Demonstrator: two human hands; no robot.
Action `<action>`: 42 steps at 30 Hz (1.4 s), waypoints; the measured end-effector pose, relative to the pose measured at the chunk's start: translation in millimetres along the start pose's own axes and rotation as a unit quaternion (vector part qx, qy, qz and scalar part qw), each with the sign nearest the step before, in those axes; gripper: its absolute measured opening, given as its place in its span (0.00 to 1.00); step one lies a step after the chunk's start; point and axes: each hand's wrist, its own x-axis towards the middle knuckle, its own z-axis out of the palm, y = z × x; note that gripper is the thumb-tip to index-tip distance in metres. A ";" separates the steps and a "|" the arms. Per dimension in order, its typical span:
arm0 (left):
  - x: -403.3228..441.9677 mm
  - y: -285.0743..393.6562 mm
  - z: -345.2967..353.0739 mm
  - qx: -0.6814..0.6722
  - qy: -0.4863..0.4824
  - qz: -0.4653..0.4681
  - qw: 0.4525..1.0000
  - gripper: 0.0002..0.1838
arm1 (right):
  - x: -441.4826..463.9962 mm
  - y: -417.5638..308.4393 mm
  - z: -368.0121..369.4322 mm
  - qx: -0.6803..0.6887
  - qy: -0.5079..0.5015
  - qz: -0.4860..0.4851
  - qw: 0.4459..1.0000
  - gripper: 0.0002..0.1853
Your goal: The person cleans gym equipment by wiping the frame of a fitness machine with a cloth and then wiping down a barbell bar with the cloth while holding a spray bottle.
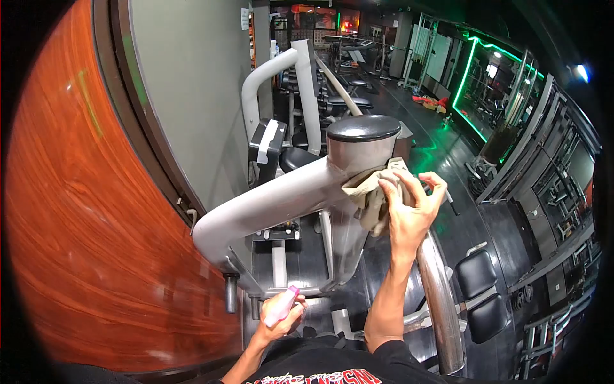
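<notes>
My right hand (pixel 412 214) grips a crumpled beige cloth (pixel 373 203) with its fingers pinched into the fabric. The cloth lies against the upright post of a grey gym machine frame (pixel 275 198), just below the round black cap (pixel 362 127). Low in the view, close to my body, my left hand (pixel 276 328) is wrapped around a small pink bottle (pixel 281 307), whose brighter pink top points up and to the right.
A glossy wooden panel (pixel 83 224) and a grey wall stand close on the left. Black padded seats (pixel 476 272) and a metal tube (pixel 440 307) are at the right. Dumbbell racks and benches fill the back, and a green-lit mirror (pixel 495 96) stands at the far right.
</notes>
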 end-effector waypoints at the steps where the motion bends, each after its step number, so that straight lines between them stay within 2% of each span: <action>1: 0.9 0.9 0.4 0.004 -0.001 0.004 1.000 0.10 | 0.6 0.7 0.7 -0.017 0.009 -0.003 1.000 0.19; 2: 0.6 -1.2 1.2 0.002 -0.001 0.004 1.000 0.10 | 0.1 -1.3 2.7 -0.018 0.009 -0.003 1.000 0.19; 4: 0.7 -7.3 1.8 0.014 -0.003 -0.001 1.000 0.09 | -1.7 -7.0 10.0 0.052 0.053 0.075 0.994 0.19; 6: -0.5 -4.9 3.5 -0.017 0.004 -0.017 1.000 0.08 | -12.2 3.1 19.9 0.057 0.092 -0.019 0.994 0.17; 7: -1.3 -4.0 4.5 -0.050 0.012 -0.038 0.998 0.08 | -17.8 4.2 24.9 0.055 0.099 -0.024 0.993 0.16; 9: -1.3 -5.2 6.4 -0.072 0.024 -0.023 0.997 0.08 | -29.5 7.8 32.5 0.030 0.084 -0.047 0.995 0.13; 10: -0.4 -5.5 7.1 -0.093 0.037 -0.007 0.995 0.08 | -33.6 8.6 34.6 0.017 0.044 -0.070 0.996 0.21; 13: 2.7 -9.3 6.3 -0.080 0.046 0.000 0.996 0.08 | -46.4 5.8 53.8 0.027 0.024 -0.067 0.997 0.35; 16: 3.6 -9.3 7.0 -0.080 0.048 0.001 0.996 0.08 | -54.4 18.1 67.1 0.032 0.047 -0.073 0.996 0.32; 17: 4.7 -8.5 6.9 -0.093 0.046 0.003 0.995 0.08 | -58.1 21.5 70.0 0.049 0.064 -0.080 0.994 0.25; 20: 5.0 -11.4 8.9 -0.090 0.048 -0.006 0.995 0.08 | -77.9 40.2 72.2 0.021 0.048 -0.116 0.992 0.26; 21: 5.0 -12.3 9.0 -0.086 0.045 -0.006 0.995 0.08 | -89.2 43.4 75.5 0.045 0.060 -0.108 0.991 0.29; 25: 8.1 -14.5 9.0 -0.083 0.042 -0.003 0.996 0.08 | -174.5 81.8 79.6 0.030 -0.019 -0.085 0.996 0.30; 27: 11.2 -15.1 6.2 0.005 0.026 -0.001 1.000 0.09 | -223.4 102.0 74.2 0.017 -0.039 -0.085 0.996 0.31; 29: 17.6 -11.7 7.0 0.009 0.018 0.013 1.000 0.09 | -260.5 113.0 66.9 0.014 -0.098 0.036 0.994 0.32; 30: 19.1 -10.4 6.9 0.016 0.011 0.025 1.000 0.08 | -262.7 109.7 60.6 0.013 -0.097 0.037 0.994 0.32; 31: 20.6 -11.3 6.5 0.023 0.006 0.028 0.999 0.09 | -263.9 106.7 54.7 0.052 -0.102 0.087 0.990 0.32; 32: 22.7 -11.2 5.4 0.024 0.006 0.029 0.999 0.09 | -263.8 104.3 50.3 0.091 -0.106 0.135 0.981 0.31; 34: 25.5 -11.1 4.0 0.066 -0.011 0.064 0.996 0.09 | -238.5 91.2 47.1 0.099 -0.070 0.115 0.986 0.30; 36: 27.1 -15.9 4.6 0.059 -0.013 0.063 0.996 0.09 | -187.5 65.8 48.0 0.109 0.006 -0.021 0.994 0.29; 38: 27.5 -18.9 6.2 0.052 -0.016 0.061 0.997 0.09 | -129.5 38.7 52.8 0.138 0.096 -0.099 0.981 0.28; 39: 27.3 -19.6 7.6 0.047 -0.015 0.054 0.997 0.10 | -100.5 27.5 52.7 0.117 0.125 -0.129 0.977 0.32; 40: 26.7 -19.9 8.7 0.042 -0.013 0.047 0.998 0.10 | -69.6 12.8 49.3 0.055 0.137 -0.115 0.982 0.30; 41: 26.1 -19.0 10.0 0.042 -0.015 0.047 0.998 0.10 | -33.8 -2.3 48.9 0.068 0.173 -0.134 0.973 0.26; 42: 25.1 -17.3 11.4 0.015 -0.019 0.025 0.999 0.10 | -8.3 -14.8 45.7 0.018 0.148 -0.096 0.984 0.23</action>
